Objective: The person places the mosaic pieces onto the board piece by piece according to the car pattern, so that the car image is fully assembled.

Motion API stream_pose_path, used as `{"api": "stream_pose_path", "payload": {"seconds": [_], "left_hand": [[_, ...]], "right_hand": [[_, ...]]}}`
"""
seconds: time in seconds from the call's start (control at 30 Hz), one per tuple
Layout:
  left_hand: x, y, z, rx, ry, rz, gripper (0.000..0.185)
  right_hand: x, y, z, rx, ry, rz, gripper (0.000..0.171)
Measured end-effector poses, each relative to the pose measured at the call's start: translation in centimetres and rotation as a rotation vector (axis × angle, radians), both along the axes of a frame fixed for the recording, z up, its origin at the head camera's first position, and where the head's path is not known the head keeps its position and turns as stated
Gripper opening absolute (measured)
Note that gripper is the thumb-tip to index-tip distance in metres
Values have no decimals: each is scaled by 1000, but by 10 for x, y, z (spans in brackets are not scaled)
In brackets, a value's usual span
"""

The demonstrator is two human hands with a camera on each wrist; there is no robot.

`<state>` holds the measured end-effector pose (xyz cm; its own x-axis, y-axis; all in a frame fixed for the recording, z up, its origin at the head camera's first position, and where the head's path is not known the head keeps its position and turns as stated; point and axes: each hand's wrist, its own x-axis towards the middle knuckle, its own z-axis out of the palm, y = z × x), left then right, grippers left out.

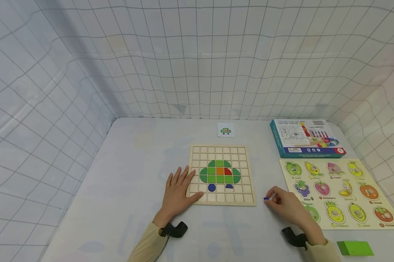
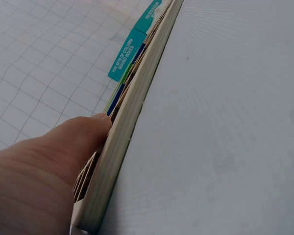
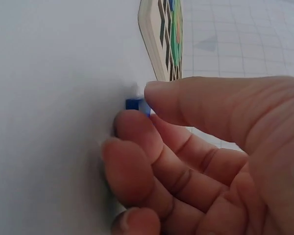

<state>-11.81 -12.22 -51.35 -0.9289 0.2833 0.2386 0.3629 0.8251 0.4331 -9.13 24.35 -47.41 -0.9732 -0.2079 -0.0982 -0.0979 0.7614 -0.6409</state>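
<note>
From the head camera we see the grid board (image 1: 222, 174) near the middle of the table (image 1: 124, 171), most of a green picture already laid in its squares, with an orange and a red piece inside and two blue pieces below. Our left hand (image 1: 178, 193) lies flat, fingers straight, over the board's near left corner. Our right hand (image 1: 283, 205) pinches a small blue piece (image 1: 266, 198) on the table just off the board's near right corner. A pattern card (image 1: 225, 130) lies towards the far edge. We judge the picture nearly finished, this blue piece among the last.

From the left wrist, our thumb rests along the board's edge (image 2: 132, 122).

From the right wrist, thumb and forefinger close on the blue piece (image 3: 135, 104), low against the table, not yet on the board (image 3: 162, 39).
</note>
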Motion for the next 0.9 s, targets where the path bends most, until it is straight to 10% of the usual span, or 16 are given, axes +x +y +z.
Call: {"api": "stream_pose_path", "payload": {"seconds": [0.43,0.9], "left_hand": [[0,0,-1,-1,-1,2,78],[0,-1,-1,-9,-10,8,77]], "right_hand": [[-3,-8,-2,9,-51,-44,12],[-13,16,2,-101,-71,250,24]]}}
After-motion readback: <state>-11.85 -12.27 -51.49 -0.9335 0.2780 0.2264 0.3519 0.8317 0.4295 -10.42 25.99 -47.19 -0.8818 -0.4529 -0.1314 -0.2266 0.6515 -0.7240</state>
